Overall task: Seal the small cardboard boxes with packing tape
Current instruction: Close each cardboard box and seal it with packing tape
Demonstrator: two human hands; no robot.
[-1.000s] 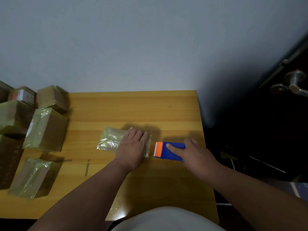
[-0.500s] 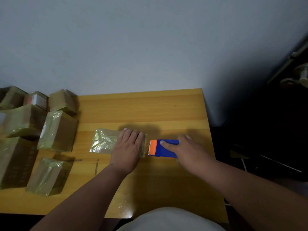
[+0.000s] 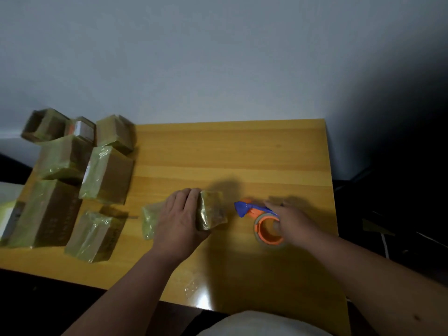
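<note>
The left hand (image 3: 180,218) grips a small box (image 3: 210,209) in the middle of the table (image 3: 230,146), fingers curled over its top and the thumb seemingly underneath, so that the box looks tipped up on one edge. Clear tape already glints across the face turned toward the right hand. That right hand (image 3: 294,221) holds the tape dispenser (image 3: 263,220), a blue handle with an orange hub and the roll around it, with a finger or thumb hooked into the hub; the dispenser sits just beside the box, on the left hand's thumb side, and appears not to touch it.

To do this step well, the person would probably keep the box pinned firmly while turning it, start the next strip on a face already taped so it overlaps, then draw the dispenser flat along the seam and press the tape down before tearing (a slack pull tends to wrinkle).

Counted: one box in hand and one dispenser. Beyond the left hand's little-finger side stands a cluster of about seven wrapped boxes (image 3: 106,174), most shiny with tape; blur makes the far ones hard to separate.
</note>
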